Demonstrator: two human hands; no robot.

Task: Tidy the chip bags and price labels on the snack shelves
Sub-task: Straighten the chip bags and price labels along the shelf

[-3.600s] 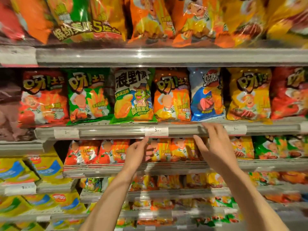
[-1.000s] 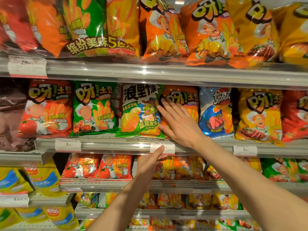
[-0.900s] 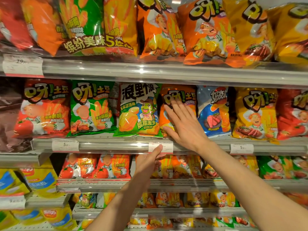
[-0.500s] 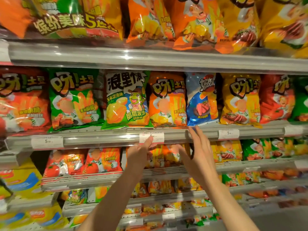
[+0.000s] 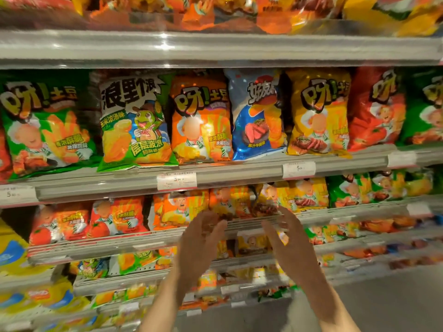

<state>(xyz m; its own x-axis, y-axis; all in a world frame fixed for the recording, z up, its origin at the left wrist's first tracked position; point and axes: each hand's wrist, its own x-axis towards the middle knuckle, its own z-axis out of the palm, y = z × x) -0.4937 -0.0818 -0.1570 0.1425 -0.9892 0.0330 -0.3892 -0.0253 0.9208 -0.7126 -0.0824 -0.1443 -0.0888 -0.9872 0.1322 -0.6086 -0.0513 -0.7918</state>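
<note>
Orange bags (image 5: 182, 212) on the lower shelf (image 5: 134, 240) look next; both hands, left (image 5: 199, 238) and right (image 5: 285, 243), hover before them, fingers loose, holding nothing. Next move: reach in, straighten them.

Warm, bright overhead store light, glare streaks on the upper shelf rail (image 5: 165, 44) and glossy chip bags (image 5: 199, 121). Both hands (image 5: 199, 240) motion-blurred; lower shelves and frame edges were smeared, rails bowed by wide-angle distortion
</note>
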